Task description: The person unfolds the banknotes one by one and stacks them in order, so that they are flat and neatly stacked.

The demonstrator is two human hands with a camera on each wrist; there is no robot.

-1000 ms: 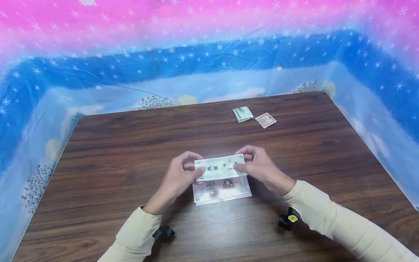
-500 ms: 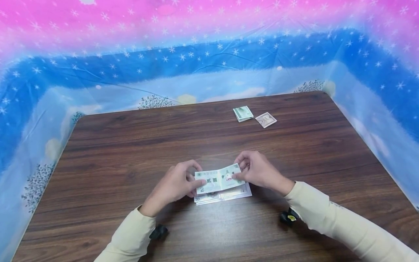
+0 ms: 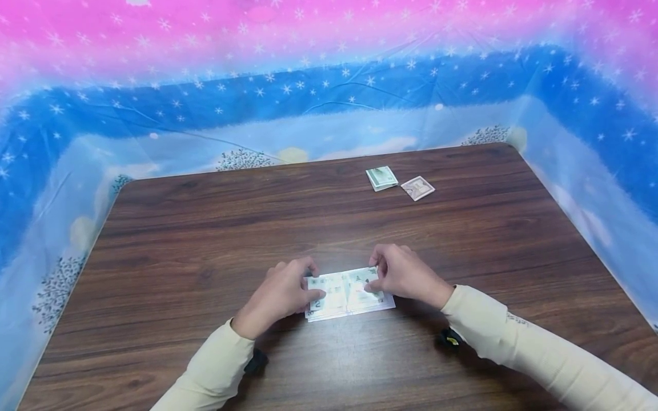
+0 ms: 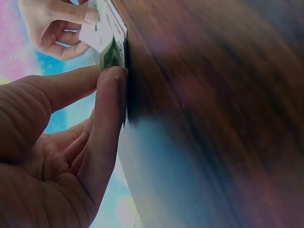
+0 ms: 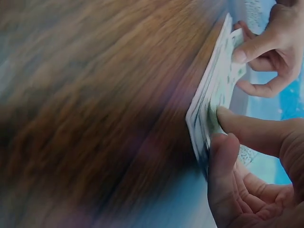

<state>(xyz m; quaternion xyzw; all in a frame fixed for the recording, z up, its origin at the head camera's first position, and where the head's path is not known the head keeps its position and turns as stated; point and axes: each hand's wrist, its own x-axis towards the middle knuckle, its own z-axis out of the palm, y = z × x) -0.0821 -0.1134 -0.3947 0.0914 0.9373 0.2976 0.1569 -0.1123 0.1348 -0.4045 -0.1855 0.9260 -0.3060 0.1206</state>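
A pale green play banknote (image 3: 335, 292) marked with a 2 lies over a small stack of whitish banknotes (image 3: 386, 304), whose lower and right edges show from under it. My left hand (image 3: 280, 290) pinches its left end between thumb and fingers. At the other end my right hand (image 3: 410, 274) has its thumb on the note's face and fingers at the upper edge. A crease runs down the note's middle. Seen edge-on in the right wrist view, the stack (image 5: 198, 114) has several layers, with the green note (image 5: 223, 88) close against it.
Toward the far edge of the brown wooden table (image 3: 216, 228) lie a folded green banknote (image 3: 382, 178) and a folded brownish banknote (image 3: 418, 188). Snowflake-patterned pink and blue cloth (image 3: 288, 85) surrounds the table. Black wrist cameras (image 3: 256, 362) hang under the sleeves.
Both hands have lowered the green banknote toward me and down onto the stack. It now covers most of the top whitish note. The folded notes stayed put.
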